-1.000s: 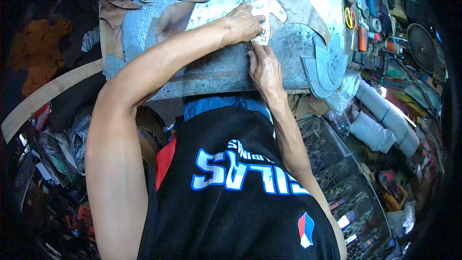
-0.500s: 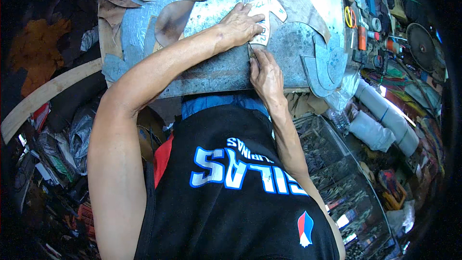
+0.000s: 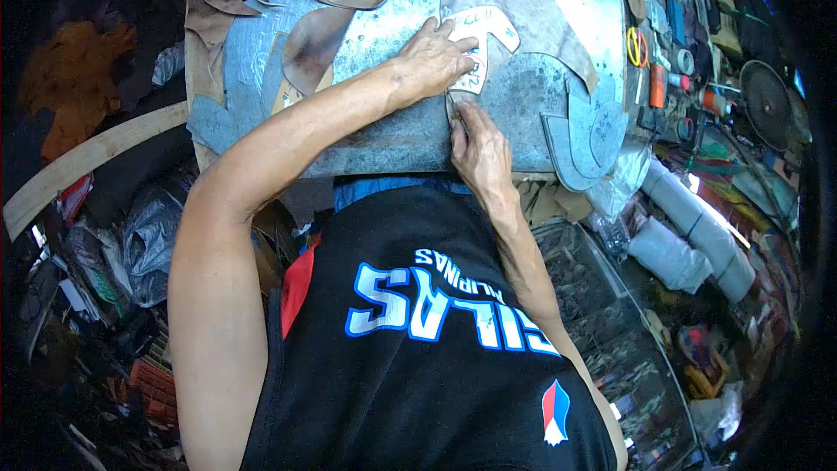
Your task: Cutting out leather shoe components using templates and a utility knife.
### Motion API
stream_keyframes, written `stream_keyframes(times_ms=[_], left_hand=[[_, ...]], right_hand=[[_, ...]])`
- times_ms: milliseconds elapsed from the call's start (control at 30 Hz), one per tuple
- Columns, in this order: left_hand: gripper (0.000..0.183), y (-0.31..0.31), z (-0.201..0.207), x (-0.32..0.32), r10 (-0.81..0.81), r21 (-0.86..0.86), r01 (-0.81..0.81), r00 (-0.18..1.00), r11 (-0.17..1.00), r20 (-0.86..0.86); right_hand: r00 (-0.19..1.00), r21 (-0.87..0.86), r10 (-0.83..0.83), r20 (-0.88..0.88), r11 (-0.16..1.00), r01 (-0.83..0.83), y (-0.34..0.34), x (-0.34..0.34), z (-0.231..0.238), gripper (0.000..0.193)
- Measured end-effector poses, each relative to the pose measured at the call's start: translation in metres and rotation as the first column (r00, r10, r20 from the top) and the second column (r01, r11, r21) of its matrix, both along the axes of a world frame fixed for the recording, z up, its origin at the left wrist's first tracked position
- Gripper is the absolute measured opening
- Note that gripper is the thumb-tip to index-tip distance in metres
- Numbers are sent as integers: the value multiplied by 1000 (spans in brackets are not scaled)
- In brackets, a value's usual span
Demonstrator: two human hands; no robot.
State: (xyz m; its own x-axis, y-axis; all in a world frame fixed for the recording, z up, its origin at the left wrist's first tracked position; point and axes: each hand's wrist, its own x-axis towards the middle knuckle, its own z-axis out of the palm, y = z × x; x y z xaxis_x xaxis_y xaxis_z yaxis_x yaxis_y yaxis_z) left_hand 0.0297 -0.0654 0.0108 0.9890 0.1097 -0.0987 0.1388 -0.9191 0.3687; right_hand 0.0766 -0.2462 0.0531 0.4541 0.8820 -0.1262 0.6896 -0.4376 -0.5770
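Observation:
My left hand (image 3: 432, 61) lies with its fingers spread on a pale cut-out pattern piece (image 3: 499, 30) with handwriting on it. The pattern lies over the near part of a large curved piece of brown leather (image 3: 545, 13). My right hand (image 3: 481, 153) is closed around a slim knife (image 3: 452, 108), most of it hidden by my fingers. The blade points away from me, its tip at the pattern's near left corner, just below my left hand. Whether the tip touches the leather, I cannot tell.
The metal-topped table (image 3: 384, 135) carries several brown leather pieces (image 3: 318, 48) at left and grey curved pieces (image 3: 571, 144) at right. Beyond its right edge are orange-handled scissors (image 3: 639, 47), tape rolls and tools. A glass-topped case (image 3: 602, 314) stands lower right.
The whole view has shifted slightly, so the table sits lower in the picture. Both hands keep nearly the same place, with the knife tip still by the pattern's near left corner.

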Motion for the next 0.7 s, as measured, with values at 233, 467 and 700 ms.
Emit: stream_keyframes(times_ms=[233, 467, 700], left_hand=[[26, -9, 3, -3, 58, -2, -58, 998, 998, -25], [27, -24, 1, -9, 151, -50, -151, 988, 987, -10], [24, -33, -2, -8, 241, -142, -239, 971, 961, -5]], right_hand=[[981, -109, 193, 14, 976, -190, 4, 36, 7, 24], [819, -175, 563, 113, 822, -541, 29, 91, 2, 21], [792, -151, 601, 104, 797, -585, 25, 110, 4, 20]])
